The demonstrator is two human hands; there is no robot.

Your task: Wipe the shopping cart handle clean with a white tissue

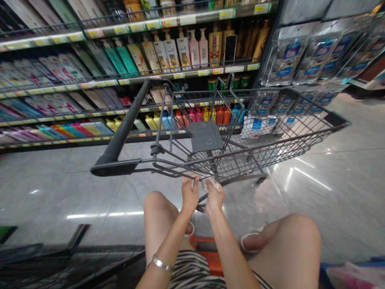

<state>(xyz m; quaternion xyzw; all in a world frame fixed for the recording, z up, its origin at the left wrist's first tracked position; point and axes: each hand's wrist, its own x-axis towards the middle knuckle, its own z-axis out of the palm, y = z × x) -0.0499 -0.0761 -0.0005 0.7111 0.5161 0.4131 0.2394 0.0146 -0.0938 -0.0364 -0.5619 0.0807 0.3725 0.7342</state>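
Shop shelves [162, 77] packed with upright bottles [171, 54] line the far side of an aisle with a glossy grey floor [60, 192]. Both hands meet low at the cart's near side, just below the rear end of its basket. The right hand [215, 194] has its fingers folded narrowly around a crumpled whitish cloth [214, 184], possibly tissue. Close beside it, the left hand [190, 192] is nearly closed, thumb and fingertips up against the lower side wire; whether they grip it, I cannot tell.

The shopping cart [270, 144] stands side-on before the seated person, its handle [124, 120] to the left and its basket's front corner to the right. A grey seat flap [207, 136] lies inside, toward the handle end. Bare knees flank the forearms, with a red stool [210, 257] between them. Beyond the basket's far edge hang clear bags [315, 56].

For good work here, I judge that the cloth should be pinched snugly around one wire at a time, and drawn along it with light, even pressure, while the left hand steadies the frame and loose folds stay clear of the mesh.
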